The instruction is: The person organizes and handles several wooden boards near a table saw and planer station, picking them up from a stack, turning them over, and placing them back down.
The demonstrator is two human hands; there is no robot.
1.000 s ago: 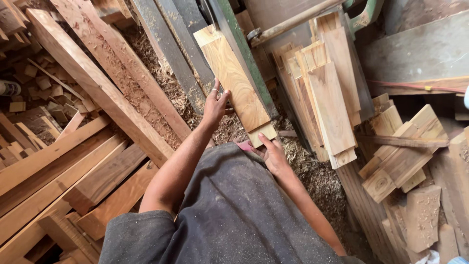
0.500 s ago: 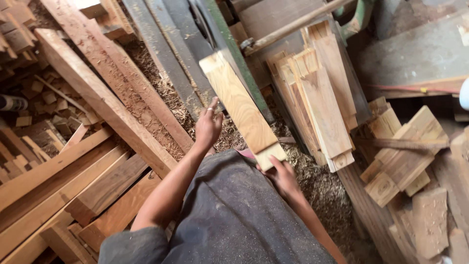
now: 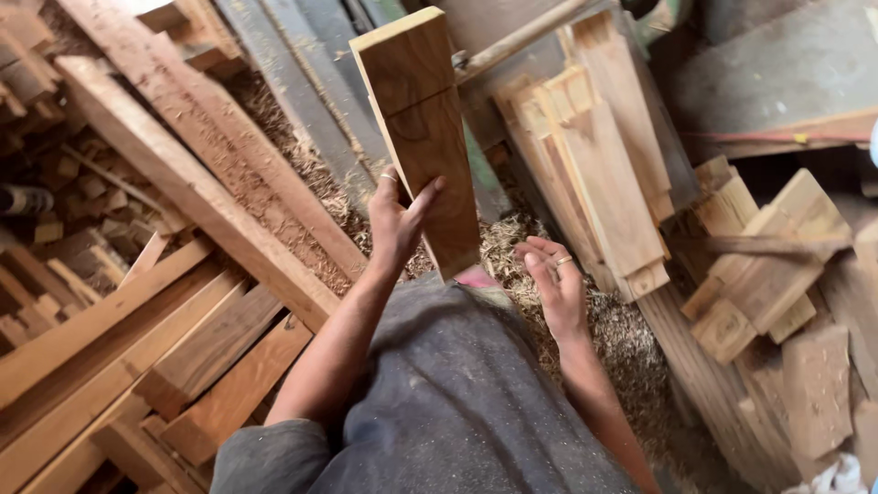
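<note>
Left hand (image 3: 400, 221) grips a thick wood block (image 3: 421, 137). Its thumb presses on the flat front and its fingers wrap round the left edge. A ring sits on one finger. The block stands up tall, tilted a little, and rises well above this hand.

Right hand (image 3: 555, 284) is open and holds nothing. Its fingers are spread and bent a bit, with a ring on one. It floats just beside the bottom corner of the block, not touching it.

Sawdust (image 3: 512, 247) lies under both hands. Long planks (image 3: 201, 174) lie to the left. A stack of boards (image 3: 613, 183) leans to the right.
</note>
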